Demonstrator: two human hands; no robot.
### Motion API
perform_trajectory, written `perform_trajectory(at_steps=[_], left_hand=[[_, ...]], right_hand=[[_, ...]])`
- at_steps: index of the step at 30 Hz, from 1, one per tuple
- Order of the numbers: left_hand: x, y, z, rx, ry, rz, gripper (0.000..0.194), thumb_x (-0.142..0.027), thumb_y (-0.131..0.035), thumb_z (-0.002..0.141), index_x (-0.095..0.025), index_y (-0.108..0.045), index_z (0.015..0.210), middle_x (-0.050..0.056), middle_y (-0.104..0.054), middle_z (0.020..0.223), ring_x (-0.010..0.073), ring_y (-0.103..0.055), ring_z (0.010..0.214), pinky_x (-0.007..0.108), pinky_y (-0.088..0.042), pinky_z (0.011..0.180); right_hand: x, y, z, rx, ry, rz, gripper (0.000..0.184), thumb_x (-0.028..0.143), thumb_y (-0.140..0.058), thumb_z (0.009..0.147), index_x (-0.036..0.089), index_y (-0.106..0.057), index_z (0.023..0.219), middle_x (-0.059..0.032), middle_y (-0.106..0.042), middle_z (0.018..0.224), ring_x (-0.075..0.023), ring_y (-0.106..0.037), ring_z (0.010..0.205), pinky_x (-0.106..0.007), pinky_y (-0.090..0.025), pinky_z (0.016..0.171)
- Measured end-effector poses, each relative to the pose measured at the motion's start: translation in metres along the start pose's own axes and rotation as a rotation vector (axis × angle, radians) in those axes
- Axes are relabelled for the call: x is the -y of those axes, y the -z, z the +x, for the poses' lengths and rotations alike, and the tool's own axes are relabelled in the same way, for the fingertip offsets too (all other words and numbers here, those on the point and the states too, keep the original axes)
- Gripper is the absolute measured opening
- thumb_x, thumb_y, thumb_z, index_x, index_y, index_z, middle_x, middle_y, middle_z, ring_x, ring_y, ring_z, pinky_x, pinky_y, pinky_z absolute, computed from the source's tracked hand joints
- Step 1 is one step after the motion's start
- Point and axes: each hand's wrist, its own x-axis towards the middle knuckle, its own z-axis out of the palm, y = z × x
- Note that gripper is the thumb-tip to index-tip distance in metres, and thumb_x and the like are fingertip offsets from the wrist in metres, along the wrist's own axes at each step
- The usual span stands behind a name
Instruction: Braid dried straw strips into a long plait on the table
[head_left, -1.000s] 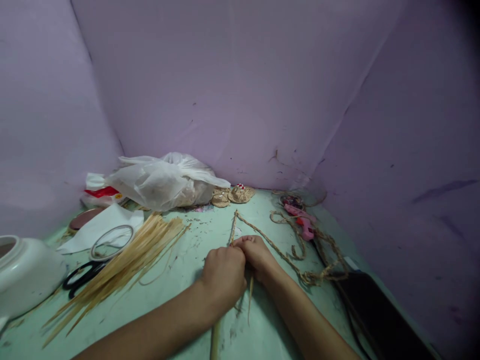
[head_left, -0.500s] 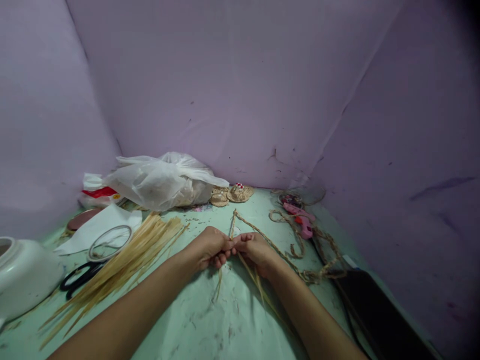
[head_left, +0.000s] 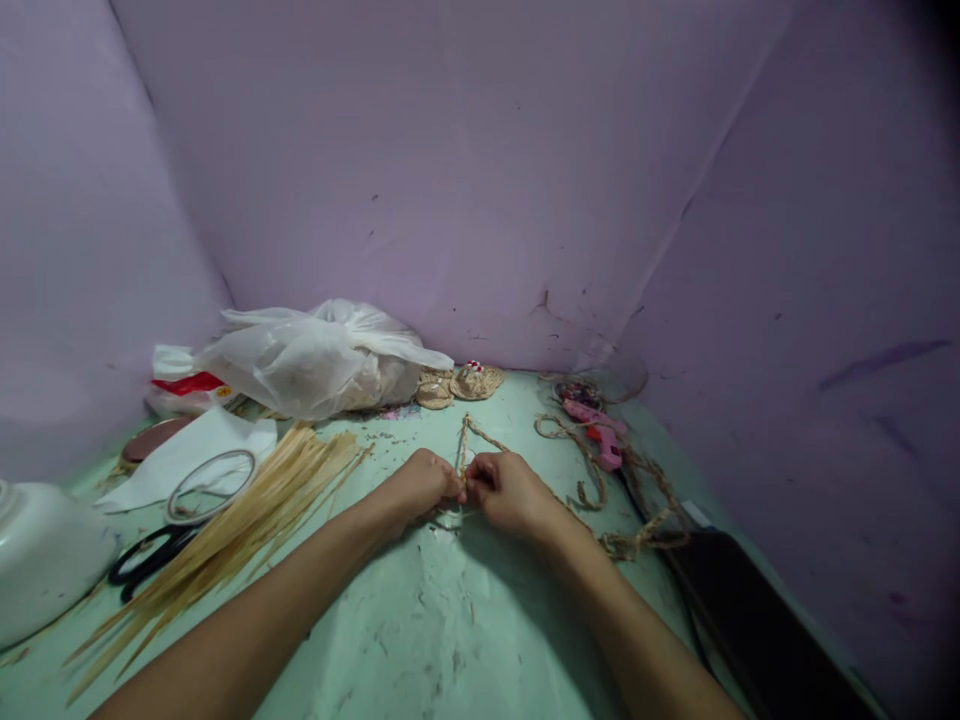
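Note:
My left hand (head_left: 421, 483) and my right hand (head_left: 508, 491) meet at mid-table, both pinching the end of a braided straw cord (head_left: 472, 436). The cord bends at a point just beyond my fingers and trails off to the right in loose loops (head_left: 641, 535). The loose strand ends are hidden under my fingers. A bundle of straw strips (head_left: 247, 515) lies to the left of my left forearm.
Black scissors (head_left: 142, 560), a round lid (head_left: 211, 485), white paper (head_left: 187, 450) and a white pot (head_left: 45, 560) sit at left. A plastic bag (head_left: 322, 355) and small woven pieces (head_left: 461, 383) lie at the back. A pink glue gun (head_left: 600, 432) and dark slab (head_left: 757, 625) are at right.
My left hand has slid up from over the strands to meet the right at the braid's end. The loose strands that hung toward me are now tucked under my fingers.

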Motion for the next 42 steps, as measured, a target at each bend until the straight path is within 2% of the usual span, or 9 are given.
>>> perform_trajectory(at_steps=[2,8,15,22,28,33,37,38,42], left_hand=[[0.000,0.001,-0.001,0.020,0.006,-0.002,0.010,-0.019,-0.046,0.055,-0.013,-0.052,0.051,-0.007,-0.029,0.033,0.0040,-0.019,0.031,0.021,-0.009,0.037],[0.003,-0.006,0.004,-0.098,-0.061,0.045,0.007,-0.011,-0.045,0.049,-0.012,-0.047,0.042,-0.005,-0.033,0.035,0.0043,-0.024,0.037,0.021,-0.014,0.040],[0.009,-0.013,0.009,-0.149,-0.047,0.074,0.008,-0.010,-0.044,0.047,-0.013,-0.043,0.040,-0.006,-0.025,0.035,0.0041,-0.021,0.037,0.021,-0.012,0.039],[-0.004,-0.006,-0.006,-0.085,0.092,-0.148,0.005,-0.012,-0.041,0.047,-0.014,-0.043,0.043,-0.008,-0.023,0.032,0.0027,-0.017,0.030,0.019,-0.009,0.035],[0.006,-0.002,0.001,-0.052,0.011,-0.177,0.006,-0.012,-0.044,0.046,-0.012,-0.050,0.046,-0.006,-0.034,0.032,0.0035,-0.024,0.030,0.018,-0.014,0.034],[0.006,0.003,0.004,0.006,-0.013,-0.150,0.005,-0.014,-0.047,0.047,-0.012,-0.051,0.048,-0.005,-0.038,0.033,0.0036,-0.025,0.030,0.019,-0.015,0.035],[0.004,0.010,0.000,0.102,-0.004,-0.108,0.010,-0.022,-0.053,0.053,-0.013,-0.053,0.056,-0.008,-0.032,0.032,0.0030,-0.018,0.027,0.020,-0.008,0.034],[0.003,0.011,0.000,0.118,-0.009,-0.111,0.010,-0.023,-0.053,0.053,-0.014,-0.053,0.057,-0.008,-0.031,0.032,0.0028,-0.017,0.027,0.020,-0.007,0.034],[0.005,0.013,0.002,0.150,-0.039,-0.115,0.008,-0.022,-0.049,0.054,-0.015,-0.048,0.053,-0.008,-0.030,0.033,0.0024,-0.017,0.028,0.020,-0.007,0.034]], right_hand=[[-0.002,0.001,0.001,0.041,-0.010,0.023,0.017,0.014,-0.045,0.065,0.011,-0.062,0.067,-0.0015,-0.058,0.057,-0.0076,-0.042,0.050,-0.017,-0.028,0.046],[-0.005,0.001,0.000,0.047,-0.093,0.023,0.018,0.018,-0.048,0.063,0.012,-0.064,0.069,-0.0016,-0.058,0.056,-0.0082,-0.043,0.050,-0.018,-0.028,0.046],[0.023,0.016,-0.010,-0.002,-0.295,-0.183,0.019,0.023,-0.052,0.061,0.013,-0.067,0.063,-0.0029,-0.055,0.050,-0.0095,-0.044,0.048,-0.020,-0.023,0.042],[0.052,0.006,-0.020,-0.052,-0.190,-0.517,0.020,0.018,-0.051,0.062,0.014,-0.069,0.071,-0.0129,-0.066,0.070,-0.0178,-0.057,0.060,-0.024,-0.029,0.049],[0.071,-0.003,-0.029,0.063,-0.119,-0.570,0.022,0.012,-0.051,0.062,0.015,-0.069,0.074,-0.0131,-0.067,0.073,-0.0185,-0.059,0.063,-0.024,-0.032,0.052],[0.059,0.018,-0.029,0.126,-0.063,-0.306,0.014,0.017,-0.053,0.060,0.016,-0.068,0.061,-0.0056,-0.063,0.058,-0.0133,-0.052,0.051,-0.023,-0.027,0.046],[0.025,0.032,-0.010,-0.202,-0.266,0.091,0.019,0.023,-0.051,0.067,0.013,-0.065,0.073,-0.0041,-0.061,0.061,-0.0105,-0.049,0.052,-0.020,-0.031,0.047],[0.019,0.029,-0.006,-0.197,-0.290,0.194,0.017,0.022,-0.051,0.066,0.012,-0.064,0.072,-0.0034,-0.059,0.059,-0.0097,-0.047,0.051,-0.020,-0.031,0.047],[0.018,0.005,0.000,0.084,-0.408,0.658,0.016,0.019,-0.046,0.069,0.012,-0.053,0.056,0.0000,-0.050,0.047,-0.0072,-0.042,0.043,-0.019,-0.032,0.044]])
